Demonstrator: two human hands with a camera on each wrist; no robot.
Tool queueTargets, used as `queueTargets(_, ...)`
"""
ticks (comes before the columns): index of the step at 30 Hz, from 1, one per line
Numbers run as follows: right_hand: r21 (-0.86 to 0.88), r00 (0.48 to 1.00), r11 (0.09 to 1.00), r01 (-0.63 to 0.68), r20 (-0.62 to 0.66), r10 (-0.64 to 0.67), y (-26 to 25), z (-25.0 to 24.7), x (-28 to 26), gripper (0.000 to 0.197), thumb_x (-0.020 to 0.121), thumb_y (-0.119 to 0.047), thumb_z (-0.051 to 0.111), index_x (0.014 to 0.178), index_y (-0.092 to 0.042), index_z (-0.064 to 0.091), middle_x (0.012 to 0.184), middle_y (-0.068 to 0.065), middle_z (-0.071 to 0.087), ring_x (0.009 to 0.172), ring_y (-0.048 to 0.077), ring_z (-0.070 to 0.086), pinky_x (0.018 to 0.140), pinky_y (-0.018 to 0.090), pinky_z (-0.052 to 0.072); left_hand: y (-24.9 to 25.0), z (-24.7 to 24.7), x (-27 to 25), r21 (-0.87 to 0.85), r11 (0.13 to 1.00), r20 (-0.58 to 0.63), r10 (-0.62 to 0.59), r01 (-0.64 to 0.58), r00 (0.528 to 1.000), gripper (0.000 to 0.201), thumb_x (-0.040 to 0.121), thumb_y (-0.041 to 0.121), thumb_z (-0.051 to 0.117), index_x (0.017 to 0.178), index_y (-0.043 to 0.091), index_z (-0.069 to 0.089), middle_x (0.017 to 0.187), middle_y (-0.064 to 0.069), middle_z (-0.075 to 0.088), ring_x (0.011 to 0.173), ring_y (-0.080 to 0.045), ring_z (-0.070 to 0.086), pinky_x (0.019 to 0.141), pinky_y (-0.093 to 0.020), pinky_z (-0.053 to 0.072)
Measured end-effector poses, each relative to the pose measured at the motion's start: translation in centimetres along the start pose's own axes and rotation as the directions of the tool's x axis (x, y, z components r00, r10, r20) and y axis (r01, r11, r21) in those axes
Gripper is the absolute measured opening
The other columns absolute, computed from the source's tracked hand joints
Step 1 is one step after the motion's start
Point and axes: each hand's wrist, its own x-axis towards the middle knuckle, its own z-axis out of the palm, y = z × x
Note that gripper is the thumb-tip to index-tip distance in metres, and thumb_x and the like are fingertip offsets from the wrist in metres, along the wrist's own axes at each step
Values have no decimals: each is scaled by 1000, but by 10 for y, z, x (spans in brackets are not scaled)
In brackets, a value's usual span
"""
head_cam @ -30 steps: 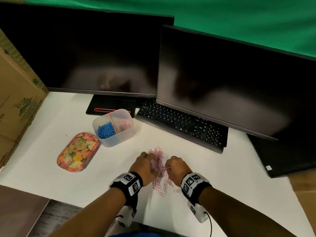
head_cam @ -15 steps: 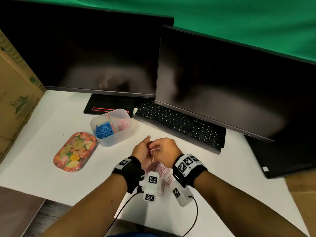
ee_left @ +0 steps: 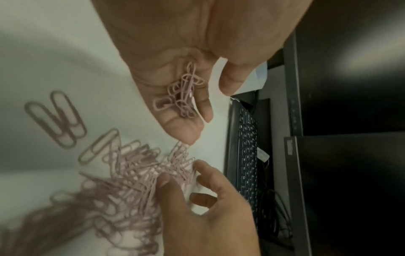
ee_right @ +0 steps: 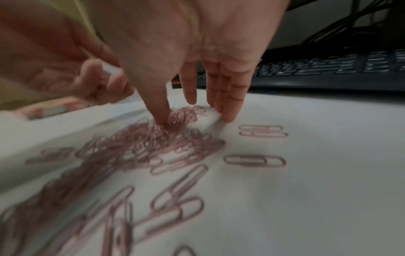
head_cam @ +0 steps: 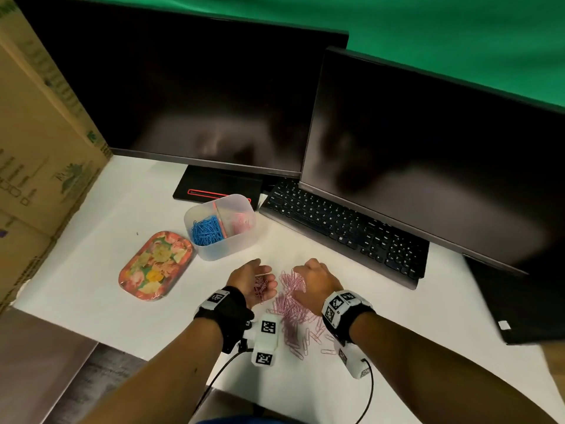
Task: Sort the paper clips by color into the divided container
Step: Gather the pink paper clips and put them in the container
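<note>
near clips (ee_right: 122,216) blurred, monitors (head_cam: 428,154) cropped

Container (head_cam: 219,228) right of tray (head_cam: 154,266) — keyboard (head_cam: 342,231) behind clip pile (head_cam: 290,307).

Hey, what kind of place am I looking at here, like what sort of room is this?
Probably an office desk or computer workstation: two dark monitors, a black keyboard and a white desk. The green backdrop behind and cardboard box suggest a recording setup.

Pink paper clips (head_cam: 290,304), blue paper clips (head_cam: 205,231), floral tray (head_cam: 154,266), green backdrop (head_cam: 458,32)
</note>
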Motion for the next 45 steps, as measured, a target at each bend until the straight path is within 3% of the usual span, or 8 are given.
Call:
queueTargets(13, 203, 997, 976, -75, -15, 80, 7, 0, 9, 29, 88, -8, 54, 108, -19, 72, 113, 5, 69, 102, 23, 66, 92, 30, 54, 69, 5, -38, 60, 974, 95, 214, -220, 972, 18, 98, 22, 46, 92, 7, 54, 76, -10, 55, 64, -22, 54, 56, -31, 49)
queueTargets(19, 336, 994, 939, -66, -57, 90, 7, -11, 5, 26, 87, -9, 55, 99, -18, 75, 101, 3, 73, 87, 17, 68, 77, 19, 53, 132, 17, -28, 71, 938, -126, 346, -340, 930, 20, 95, 27, 49, 86, 11, 57, 75, -6, 52, 60, -19, 47, 59, -30, 45)
queueTargets(24, 414, 992, 910, 7, -119, 46, -11, -35, 10, 20, 85, -8, 59, 88, -16, 77, 80, -1, 70, 71, 13, 64, 64, 11, 47, 140, 8, -1, 340, 893, -183, 371, -296, 910, 52, 93, 39, 53, 132, 6, 50, 132, -15, 55, 121, -35, 53, 94, -40, 45)
queueTargets(29, 405, 975, 902, 153, -211, -70, -61, -74, 33, 17, 83, -7, 62, 83, -15, 77, 61, -3, 64, 60, 12, 62, 70, 20, 54, 138, 5, -12, 338, 823, -123, 520, -457, 845, 16, 96, 24, 52, 105, 15, 62, 115, -12, 59, 118, -30, 53, 105, -40, 41)
queueTargets(34, 328, 944, 905, 270, -276, -181, -119, -101, 71, 18, 81, -3, 60, 81, -11, 77, 72, 3, 69, 68, 14, 59, 60, 12, 42, 112, -29, -33, 523, 703, -60, 595, -482, 802, 14, 92, 16, 52, 91, 13, 65, 94, -10, 63, 90, -28, 60, 80, -36, 54)
queueTargets(37, 255, 947, 928, 270, -245, -208, -141, -102, 94, 24, 79, 0, 60, 89, -13, 77, 90, 1, 73, 84, 18, 67, 76, 21, 54, 85, -50, -43, 636, 622, 17, 581, -457, 814, 16, 90, 11, 52, 78, 17, 60, 84, -7, 64, 75, -23, 60, 55, -20, 43)
queueTargets(42, 150, 979, 971, 186, -115, -170, -151, -90, 108, 31, 83, -4, 63, 110, -16, 70, 111, 7, 69, 97, 26, 67, 89, 36, 56, 40, -71, -39, 887, 297, 155, 526, -352, 836, 5, 82, 18, 63, 85, 22, 63, 85, 8, 64, 71, -7, 57, 64, -13, 40)
queueTargets(45, 165, 957, 952, 258, -177, -229, -139, -91, 94, 28, 86, -7, 57, 111, -11, 69, 109, 11, 69, 100, 28, 65, 92, 39, 54, 20, -70, -33, 954, 67, 241, 412, -293, 879, 28, 78, 22, 66, 105, 23, 60, 103, 6, 59, 82, -13, 55, 72, -20, 41)
